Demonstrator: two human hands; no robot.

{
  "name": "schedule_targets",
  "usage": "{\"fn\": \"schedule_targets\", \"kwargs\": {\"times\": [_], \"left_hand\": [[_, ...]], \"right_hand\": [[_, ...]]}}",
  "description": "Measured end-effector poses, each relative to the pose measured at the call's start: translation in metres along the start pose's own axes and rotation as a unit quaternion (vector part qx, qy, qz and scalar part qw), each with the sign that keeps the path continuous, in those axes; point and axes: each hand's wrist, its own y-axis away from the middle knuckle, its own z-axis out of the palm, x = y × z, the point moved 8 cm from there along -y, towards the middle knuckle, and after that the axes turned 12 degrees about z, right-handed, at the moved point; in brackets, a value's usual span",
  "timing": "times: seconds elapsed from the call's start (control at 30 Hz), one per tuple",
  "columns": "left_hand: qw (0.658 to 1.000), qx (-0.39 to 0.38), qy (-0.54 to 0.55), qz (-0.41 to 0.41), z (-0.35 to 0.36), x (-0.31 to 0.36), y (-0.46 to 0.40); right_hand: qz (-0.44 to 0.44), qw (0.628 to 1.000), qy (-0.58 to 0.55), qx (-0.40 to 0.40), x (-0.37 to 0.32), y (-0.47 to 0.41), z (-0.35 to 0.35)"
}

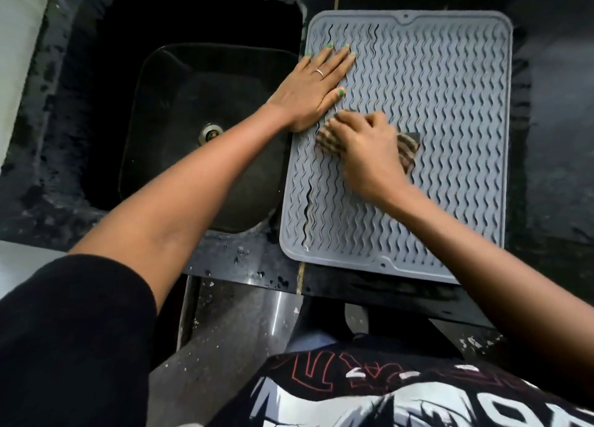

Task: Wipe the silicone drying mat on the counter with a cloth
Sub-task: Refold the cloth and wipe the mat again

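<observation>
Right hand (363, 151) curled on striped cloth (409, 151) atop grey mat (450, 105); left hand (313, 89) flat, fingers spread, on mat's edge.

left hand (313, 87): thin ring w/ pale band on one finger; green polish on all visible nails.
right hand (366, 155): no ring or polish visible; nails blurred.
left sleeve (70, 340): black, plain, short, ends above elbow, at 8 o'clock of frame.
right arm (501, 278): bare as far as frame shows, sleeve out of view.
shirt (369, 394): black tee at 6 o'clock, white block graphics + red outline lettering, text not readable.
</observation>
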Motion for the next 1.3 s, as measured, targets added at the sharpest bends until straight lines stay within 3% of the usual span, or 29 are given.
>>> {"fn": "schedule_targets", "kwargs": {"times": [0.17, 0.33, 0.4, 0.47, 0.57, 0.7, 0.83, 1.0, 1.17, 1.23, 1.3], "left_hand": [[1.0, -0.008, -0.006, -0.006, 0.001, 0.001, 0.001], [1.0, -0.023, -0.007, -0.011, 0.001, 0.002, 0.003], [0.999, -0.035, -0.003, -0.013, 0.002, 0.003, 0.002], [0.998, -0.056, 0.014, -0.019, 0.002, 0.001, -0.001], [0.994, -0.095, 0.04, -0.031, 0.001, -0.003, -0.007], [0.994, -0.096, 0.036, -0.027, 0.003, -0.003, -0.006], [0.996, -0.081, 0.037, -0.021, 0.001, -0.001, -0.004], [0.997, -0.073, 0.033, -0.016, -0.001, 0.0, -0.002], [0.997, -0.069, 0.034, -0.014, -0.001, 0.0, -0.002], [0.997, -0.066, 0.033, -0.014, -0.002, 0.0, -0.002], [0.997, -0.064, 0.037, -0.016, -0.001, -0.001, -0.002]], "right_hand": [[-0.118, 0.99, -0.002, -0.073, -0.044, 0.094, 0.02], [-0.178, 0.948, 0.031, -0.261, -0.059, 0.144, 0.027], [-0.168, 0.956, -0.031, -0.237, -0.061, 0.122, 0.005], [-0.152, 0.977, -0.065, -0.134, -0.059, 0.085, -0.017], [-0.12, 0.992, -0.013, -0.046, -0.056, 0.036, -0.006], [-0.038, 0.998, 0.025, -0.042, -0.047, 0.026, 0.024], [-0.076, 0.994, 0.071, -0.045, -0.058, 0.069, 0.034], [-0.178, 0.982, 0.037, -0.058, -0.07, 0.142, 0.039], [-0.172, 0.963, -0.098, -0.181, -0.068, 0.139, 0.026], [-0.124, 0.966, -0.169, -0.152, -0.061, 0.113, 0.005], [-0.063, 0.983, -0.159, -0.063, -0.049, 0.076, -0.011]]}}
